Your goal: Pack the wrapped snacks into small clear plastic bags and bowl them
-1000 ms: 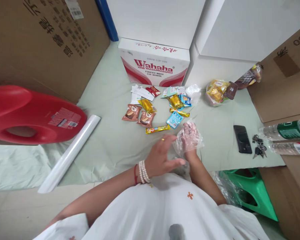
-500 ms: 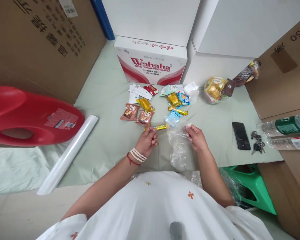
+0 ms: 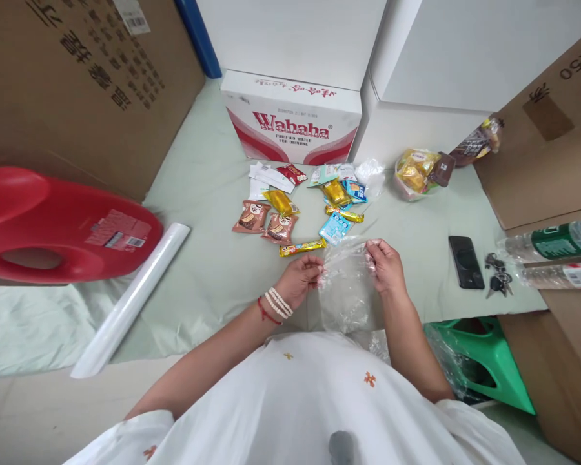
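A clear plastic bag (image 3: 346, 297) hangs spread between my two hands near the table's front edge. My left hand (image 3: 300, 279) pinches its left top corner, and my right hand (image 3: 385, 263) grips the right one. Just beyond lie a yellow snack stick (image 3: 303, 247), a light blue packet (image 3: 335, 227) and another yellow stick (image 3: 345, 214). Two brown snack packets (image 3: 279, 228) and a yellow-wrapped snack (image 3: 281, 202) sit to the left. Farther back are white sachets (image 3: 274, 177), a red packet (image 3: 293, 174), a second yellow-wrapped snack (image 3: 336, 192) and a blue packet (image 3: 356, 190).
A Wahaha carton (image 3: 293, 126) stands at the back. To the right are a bowl of snacks (image 3: 416, 174), a phone (image 3: 466, 261), keys (image 3: 498, 278) and bottles (image 3: 556, 245). On the left are a red jug (image 3: 68, 226) and a white roll (image 3: 133, 300). A green stool (image 3: 494, 374) stands below.
My left hand has moved right, from beside the near yellow stick to the bag, and now grips its edge. The bag is stretched wider, and that yellow stick shows fully.
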Tool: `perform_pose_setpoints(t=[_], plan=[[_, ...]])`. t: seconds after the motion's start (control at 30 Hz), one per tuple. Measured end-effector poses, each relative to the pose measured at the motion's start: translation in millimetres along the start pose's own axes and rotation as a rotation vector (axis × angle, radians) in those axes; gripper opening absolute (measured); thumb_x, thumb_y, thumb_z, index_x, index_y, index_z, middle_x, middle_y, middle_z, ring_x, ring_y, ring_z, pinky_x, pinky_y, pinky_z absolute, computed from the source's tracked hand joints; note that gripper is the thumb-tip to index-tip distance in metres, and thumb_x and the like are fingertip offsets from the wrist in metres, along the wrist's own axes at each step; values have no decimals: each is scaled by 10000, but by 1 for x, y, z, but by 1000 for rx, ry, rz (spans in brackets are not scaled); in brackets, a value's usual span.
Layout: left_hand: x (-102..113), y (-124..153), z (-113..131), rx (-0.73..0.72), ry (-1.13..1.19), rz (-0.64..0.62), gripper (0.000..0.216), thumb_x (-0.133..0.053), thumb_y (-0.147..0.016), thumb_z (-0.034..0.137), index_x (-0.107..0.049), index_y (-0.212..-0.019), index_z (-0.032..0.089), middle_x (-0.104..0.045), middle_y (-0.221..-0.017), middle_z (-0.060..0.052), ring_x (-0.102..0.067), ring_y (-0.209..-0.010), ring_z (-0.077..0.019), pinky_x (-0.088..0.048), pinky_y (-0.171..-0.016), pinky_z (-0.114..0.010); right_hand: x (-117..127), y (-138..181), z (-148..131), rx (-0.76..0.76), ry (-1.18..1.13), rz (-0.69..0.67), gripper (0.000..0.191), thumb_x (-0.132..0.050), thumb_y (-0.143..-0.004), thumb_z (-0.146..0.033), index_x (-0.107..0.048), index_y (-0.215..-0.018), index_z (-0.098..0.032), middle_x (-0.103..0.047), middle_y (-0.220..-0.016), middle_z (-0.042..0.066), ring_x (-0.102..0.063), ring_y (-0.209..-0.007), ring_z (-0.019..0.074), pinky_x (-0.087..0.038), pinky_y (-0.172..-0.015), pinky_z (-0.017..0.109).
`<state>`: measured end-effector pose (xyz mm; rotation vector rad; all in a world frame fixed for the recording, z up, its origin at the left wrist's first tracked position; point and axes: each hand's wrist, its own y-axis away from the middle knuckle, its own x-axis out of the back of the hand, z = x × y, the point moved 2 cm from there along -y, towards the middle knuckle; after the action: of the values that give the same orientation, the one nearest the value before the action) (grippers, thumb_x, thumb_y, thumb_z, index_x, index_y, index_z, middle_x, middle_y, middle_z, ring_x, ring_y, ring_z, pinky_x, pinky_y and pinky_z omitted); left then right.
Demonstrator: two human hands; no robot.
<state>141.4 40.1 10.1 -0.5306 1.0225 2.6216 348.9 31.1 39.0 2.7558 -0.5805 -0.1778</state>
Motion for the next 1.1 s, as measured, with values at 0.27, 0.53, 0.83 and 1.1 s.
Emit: perform_pose_setpoints(t=[0.27,0.53,0.83,1.1], plan=[[21,-9,12,-232,-131,152,403,-886,-617,304,-626,-898,180,-603,-744,52,-521,-554,-69,-430,-527,-213,22,1,22,-144,-28,-55,635,-768,-694,-714,-670,-1032,-185,-724,-791,33,-466,-472,83,-265,-391,210],[30,-12,6,-312,-333,205,363,-794,-696,344,-585,-952,194,-589,-839,18,-523,-599,-101,-466,-604,-268,18,19,43,-218,58,-131,494,-871,-596,-548,-707,-846,-156,-711,-736,23,-377,-442,58,-182,-382,209],[5,23,15,-886,-1034,2,203,-598,-819,182,-728,-962,246,-666,-1130,-110,-588,-1100,-292,-431,-1073,-527,17,28,30,299,548,3,259,-647,-896,-444,-769,-888,-216,-708,-836,40,-585,-676,164,-473,-666,295],[-34,-2,9,-284,-413,-110,348,-688,-832,538,-635,-802,195,-612,-817,-7,-568,-783,-165,-508,-734,-306,-3,70,25,577,844,-4,293,-522,-1018,-334,-805,-1081,-289,-723,-965,67,-647,-820,188,-460,-729,294]])
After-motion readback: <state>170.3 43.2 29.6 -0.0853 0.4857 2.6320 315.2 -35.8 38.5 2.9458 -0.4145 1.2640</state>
